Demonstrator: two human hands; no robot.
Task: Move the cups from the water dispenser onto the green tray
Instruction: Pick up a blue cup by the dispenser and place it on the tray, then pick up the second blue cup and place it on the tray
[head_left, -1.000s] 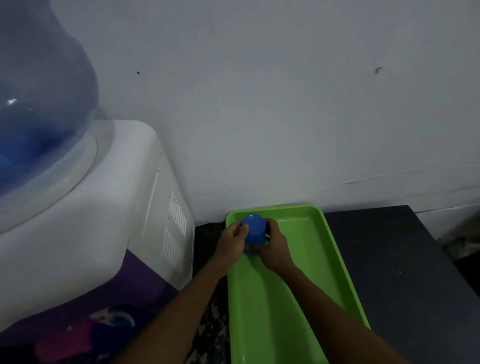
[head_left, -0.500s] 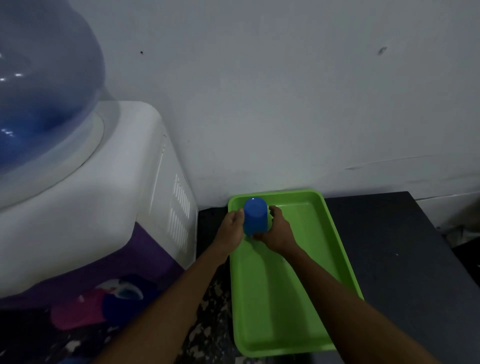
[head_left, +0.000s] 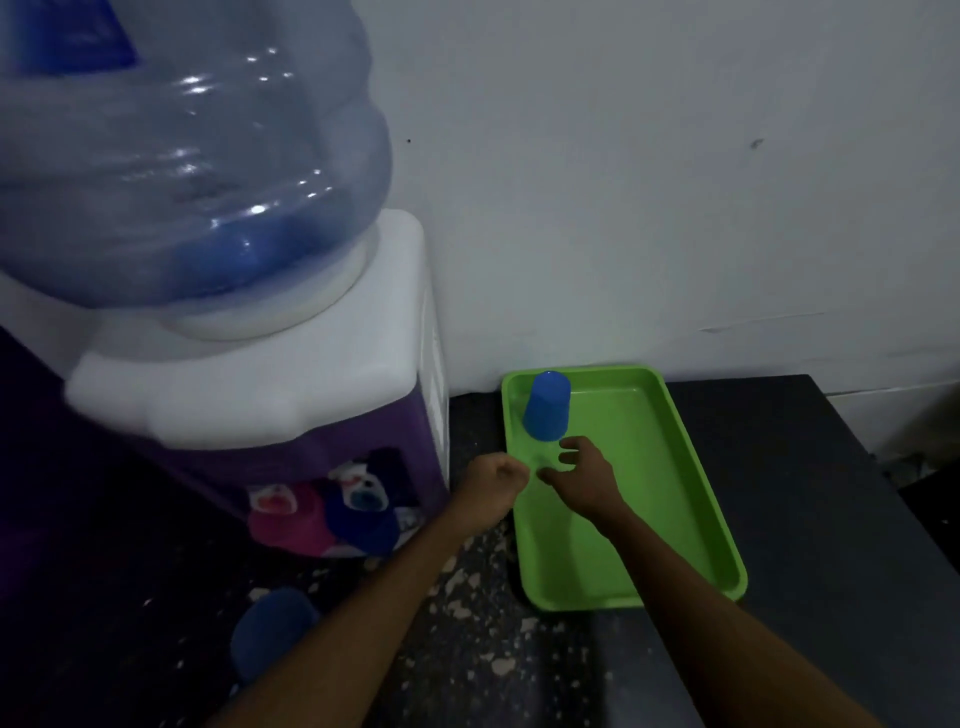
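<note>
Sitting upside down in the far left corner of the green tray (head_left: 675, 457): blue cup (head_left: 545, 406), nothing touching it. Right hand (head_left: 582, 475) just beside it, fingers spread, empty. Left hand (head_left: 493, 480) curled into a fist at the tray's left rim. Pink cup (head_left: 288, 522) and another blue cup (head_left: 363, 519) under the water dispenser (head_left: 249, 384).

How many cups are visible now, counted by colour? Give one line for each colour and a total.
Blue cups: 3: on the green tray, under the dispenser taps, near the bottom edge, partly hidden.
Pink cups: 1: under the taps.
Total: 4
</note>
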